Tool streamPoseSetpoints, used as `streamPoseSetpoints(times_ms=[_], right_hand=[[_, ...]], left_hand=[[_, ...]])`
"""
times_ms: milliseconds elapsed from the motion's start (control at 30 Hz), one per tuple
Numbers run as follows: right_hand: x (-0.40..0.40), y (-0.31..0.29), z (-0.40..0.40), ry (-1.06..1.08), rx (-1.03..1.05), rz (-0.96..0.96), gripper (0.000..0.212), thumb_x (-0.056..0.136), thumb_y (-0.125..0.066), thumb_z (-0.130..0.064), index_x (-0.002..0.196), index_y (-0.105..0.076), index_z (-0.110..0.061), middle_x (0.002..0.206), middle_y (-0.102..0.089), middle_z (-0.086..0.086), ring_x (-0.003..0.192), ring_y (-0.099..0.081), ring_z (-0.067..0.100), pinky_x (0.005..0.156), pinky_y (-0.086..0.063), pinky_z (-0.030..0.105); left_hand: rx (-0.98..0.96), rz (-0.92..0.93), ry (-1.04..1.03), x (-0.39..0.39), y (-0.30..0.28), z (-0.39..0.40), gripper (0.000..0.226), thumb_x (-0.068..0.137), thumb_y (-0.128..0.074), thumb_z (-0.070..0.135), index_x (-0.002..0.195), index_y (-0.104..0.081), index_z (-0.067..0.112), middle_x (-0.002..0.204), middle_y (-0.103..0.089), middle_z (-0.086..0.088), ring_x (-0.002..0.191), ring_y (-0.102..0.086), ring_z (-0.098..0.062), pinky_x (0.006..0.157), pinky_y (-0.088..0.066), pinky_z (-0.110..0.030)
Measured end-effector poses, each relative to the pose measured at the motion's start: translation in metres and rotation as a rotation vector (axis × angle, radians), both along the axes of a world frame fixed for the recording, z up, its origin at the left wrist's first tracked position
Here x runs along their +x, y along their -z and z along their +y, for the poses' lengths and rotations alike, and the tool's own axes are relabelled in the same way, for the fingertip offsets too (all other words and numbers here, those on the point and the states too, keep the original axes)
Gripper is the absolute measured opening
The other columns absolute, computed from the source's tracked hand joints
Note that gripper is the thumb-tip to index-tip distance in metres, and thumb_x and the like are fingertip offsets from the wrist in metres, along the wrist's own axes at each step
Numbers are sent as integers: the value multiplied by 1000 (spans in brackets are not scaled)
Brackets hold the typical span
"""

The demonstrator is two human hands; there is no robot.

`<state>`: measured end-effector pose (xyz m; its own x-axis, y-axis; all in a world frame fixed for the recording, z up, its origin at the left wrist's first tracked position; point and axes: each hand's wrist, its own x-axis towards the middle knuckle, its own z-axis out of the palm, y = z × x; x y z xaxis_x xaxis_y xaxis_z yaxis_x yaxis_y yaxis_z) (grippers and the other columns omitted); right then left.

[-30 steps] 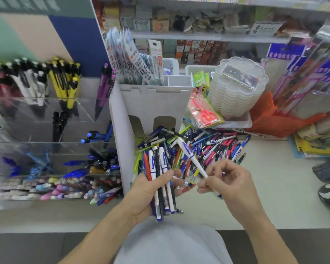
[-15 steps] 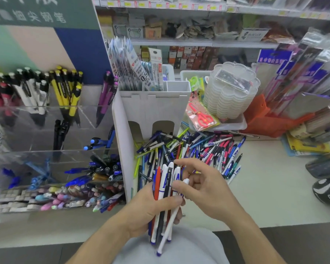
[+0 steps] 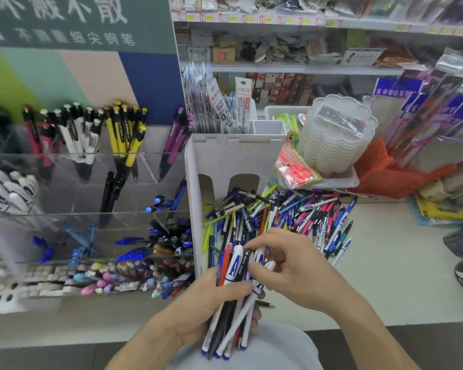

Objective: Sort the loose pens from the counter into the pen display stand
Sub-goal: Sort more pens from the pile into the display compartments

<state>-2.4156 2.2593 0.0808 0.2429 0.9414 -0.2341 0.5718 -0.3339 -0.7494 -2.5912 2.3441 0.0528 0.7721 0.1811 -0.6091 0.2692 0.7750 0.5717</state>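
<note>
Since a second ago my right hand (image 3: 294,265) has carried its white pen into the bundle of pens (image 3: 233,303), and my view has dipped closer. My left hand (image 3: 211,300) has its grip clamped around that bundle, thumb across the front, tips pointing down over the table (image 3: 398,276) edge. My right fingertips pinch the bundle's upper ends. Just behind the bundle lies the pile of loose pens (image 3: 292,214); left of it stands the clear pen display stand (image 3: 72,198).
</note>
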Motion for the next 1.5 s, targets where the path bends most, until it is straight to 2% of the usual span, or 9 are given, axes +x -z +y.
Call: streamPoseSetpoints(times_ms=[133, 267, 500, 633, 733, 1000, 1100, 1267, 1500], right_hand=[[0, 3, -3, 73, -79, 253, 12, 88, -76, -26, 92, -65, -26, 74, -67, -2, 57, -61, 12, 58, -52, 38], [1, 5, -5, 82, -157, 433, 13, 92, -74, -21, 93, -61, -19, 74, -66, 2, 59, -63, 19, 62, -54, 39], [-20, 4, 2, 30, -73, 298, 28, 99, -60, -22, 118, -62, -42, 83, -63, -9, 62, -55, 7, 58, -48, 27], [-33, 8, 1, 100, 49, 240, 12, 94, -68, -40, 105, -64, -36, 81, -65, 0, 64, -57, 17, 60, -51, 40], [-38, 11, 1, 147, 80, 257, 7, 95, -69, -34, 101, -64, -33, 79, -65, 4, 57, -50, 10, 56, -49, 44], [-43, 18, -4, 298, 162, 352, 12, 93, -71, -19, 102, -69, -28, 72, -62, -8, 58, -52, 11, 57, -53, 51], [-43, 22, -6, 365, 200, 365, 19, 93, -71, -15, 91, -68, -34, 70, -60, -9, 59, -52, 12, 56, -52, 45], [-41, 30, -8, 347, 166, 400, 22, 94, -61, 1, 81, -55, -16, 65, -48, -12, 61, -42, 8, 59, -39, 19], [-42, 33, -7, 286, 186, 454, 22, 91, -65, -6, 76, -48, -9, 61, -43, -6, 56, -37, 10, 54, -35, 22]], left_hand=[[-3, -9, -47, -7, 4, 2, 46, 82, -73, 19, 122, -60, 2, 100, -67, -32, 82, -67, -40, 72, -59, -45], [24, -9, -38, -13, 9, 3, 42, 77, -79, 27, 113, -70, 10, 105, -69, -30, 85, -69, -38, 80, -58, -50], [239, 13, 50, -13, 8, 0, 54, 83, -64, 49, 125, -55, 17, 100, -74, -18, 87, -70, -36, 81, -59, -46], [289, 15, 49, -14, 9, -1, 63, 80, -61, 55, 131, -51, 20, 96, -73, -21, 77, -72, -28, 68, -60, -38], [230, -1, 24, -16, 10, -1, 81, 68, -70, 69, 130, -53, 19, 93, -72, -22, 75, -71, -29, 65, -60, -37], [77, 23, -135, -14, 8, -1, 45, 92, -60, 38, 122, -62, 4, 93, -71, -23, 72, -68, -31, 66, -58, -40], [107, 31, -148, -15, 10, -2, 42, 89, -65, 33, 119, -65, 4, 98, -72, -24, 75, -70, -31, 67, -59, -40], [104, 39, -171, -20, 15, -3, 39, 84, -75, 26, 118, -70, 8, 108, -72, -26, 87, -72, -34, 75, -59, -42], [150, 20, -190, -19, 21, -6, 36, 86, -73, 21, 119, -69, 8, 112, -71, -25, 96, -69, -38, 85, -57, -46]])
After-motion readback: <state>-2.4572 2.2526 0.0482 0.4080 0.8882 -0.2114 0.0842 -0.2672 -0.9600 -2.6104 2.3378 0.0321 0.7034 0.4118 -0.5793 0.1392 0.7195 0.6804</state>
